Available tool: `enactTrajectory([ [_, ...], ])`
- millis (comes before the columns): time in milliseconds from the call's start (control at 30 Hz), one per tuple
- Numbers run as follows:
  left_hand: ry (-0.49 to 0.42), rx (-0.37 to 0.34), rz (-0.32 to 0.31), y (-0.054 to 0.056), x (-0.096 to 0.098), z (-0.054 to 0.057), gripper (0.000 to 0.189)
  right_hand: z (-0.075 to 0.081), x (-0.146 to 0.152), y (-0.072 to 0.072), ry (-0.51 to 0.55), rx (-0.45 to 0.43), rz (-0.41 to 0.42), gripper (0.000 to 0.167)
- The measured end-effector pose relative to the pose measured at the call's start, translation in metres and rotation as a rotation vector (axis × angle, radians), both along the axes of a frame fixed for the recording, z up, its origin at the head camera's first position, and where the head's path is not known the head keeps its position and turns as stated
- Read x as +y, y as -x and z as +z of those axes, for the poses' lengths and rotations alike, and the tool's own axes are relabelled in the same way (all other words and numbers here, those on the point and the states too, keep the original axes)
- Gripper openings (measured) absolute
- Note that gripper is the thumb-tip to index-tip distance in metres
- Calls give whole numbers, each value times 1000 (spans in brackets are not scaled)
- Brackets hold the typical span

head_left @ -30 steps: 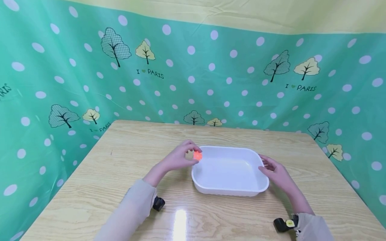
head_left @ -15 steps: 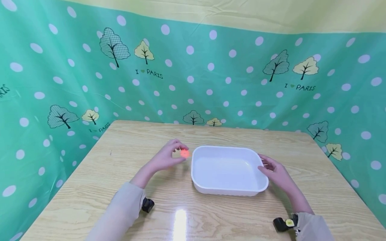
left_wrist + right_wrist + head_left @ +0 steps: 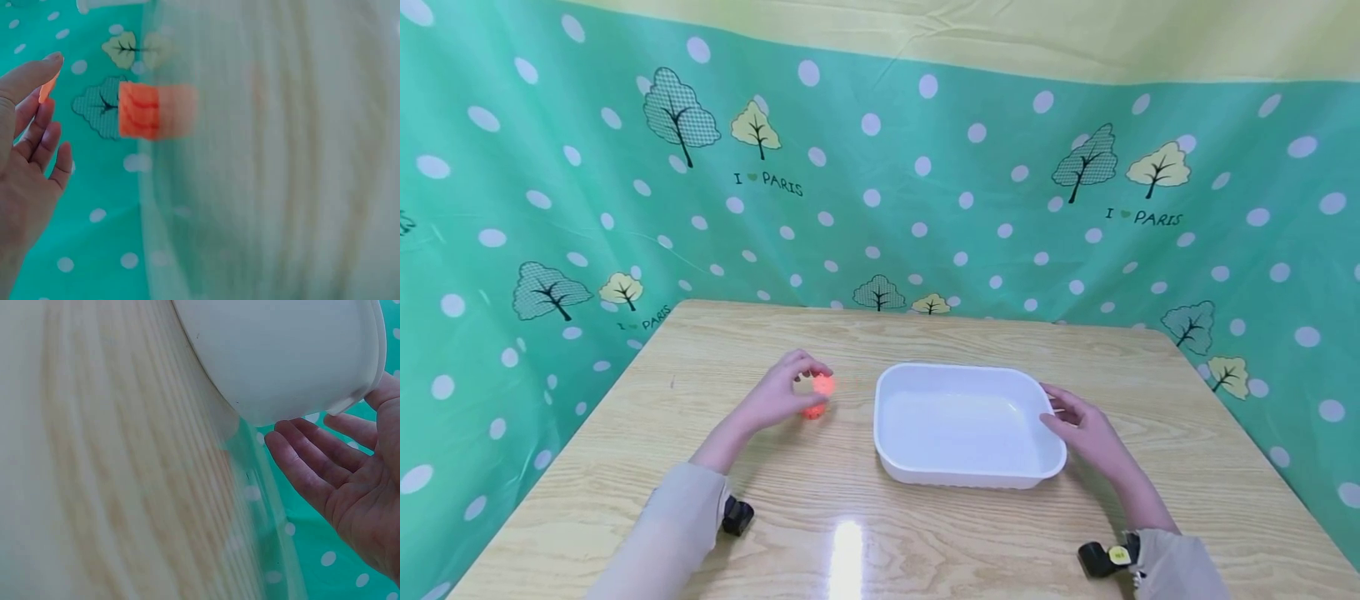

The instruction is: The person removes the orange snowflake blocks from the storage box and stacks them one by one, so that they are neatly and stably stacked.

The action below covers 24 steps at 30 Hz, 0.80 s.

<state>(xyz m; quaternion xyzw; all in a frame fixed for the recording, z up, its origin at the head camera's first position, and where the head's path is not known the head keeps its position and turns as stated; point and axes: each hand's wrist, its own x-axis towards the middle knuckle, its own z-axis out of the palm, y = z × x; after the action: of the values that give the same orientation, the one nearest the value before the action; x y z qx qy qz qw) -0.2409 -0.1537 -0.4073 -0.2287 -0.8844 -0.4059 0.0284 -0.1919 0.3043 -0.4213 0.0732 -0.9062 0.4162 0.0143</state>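
In the head view, my left hand [image 3: 778,396] is over the table left of a white rectangular tub [image 3: 970,481]. Its thumb and fingers pinch an orange piece [image 3: 823,384] with a scalloped edge, which looks thin from the side in the left wrist view. Just below it a second orange piece [image 3: 139,110], short with wavy grooves, stands on the table, apart from the fingers. My right hand [image 3: 1093,437] holds the tub's right side, thumb over the rim and fingers spread along the outer wall. In the right wrist view the thumb's tip is hidden.
A wood-grain table [image 3: 737,333] carries the tub right of centre. Behind and beside it hangs a green dotted cloth [image 3: 880,225]. A black camera [image 3: 737,516] sits on the left wrist and another black camera [image 3: 1101,559] on the right.
My left hand has moved left from the tub's left rim with the orange piece pinched in it. The second orange piece now shows beneath it. The right hand and tub stay put.
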Motion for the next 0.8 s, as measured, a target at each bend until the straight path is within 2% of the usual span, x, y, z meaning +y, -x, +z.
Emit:
enactTrajectory([
  [367,87,-101,31,2,-19,-10,34,-1,-1,0,-25,4,-14,55],
  [500,133,-115,22,3,-20,-12,34,1,-1,0,-19,-1,-9,55],
  [800,159,-132,-15,4,-18,-14,35,3,-3,-1,-3,-5,-1,55],
])
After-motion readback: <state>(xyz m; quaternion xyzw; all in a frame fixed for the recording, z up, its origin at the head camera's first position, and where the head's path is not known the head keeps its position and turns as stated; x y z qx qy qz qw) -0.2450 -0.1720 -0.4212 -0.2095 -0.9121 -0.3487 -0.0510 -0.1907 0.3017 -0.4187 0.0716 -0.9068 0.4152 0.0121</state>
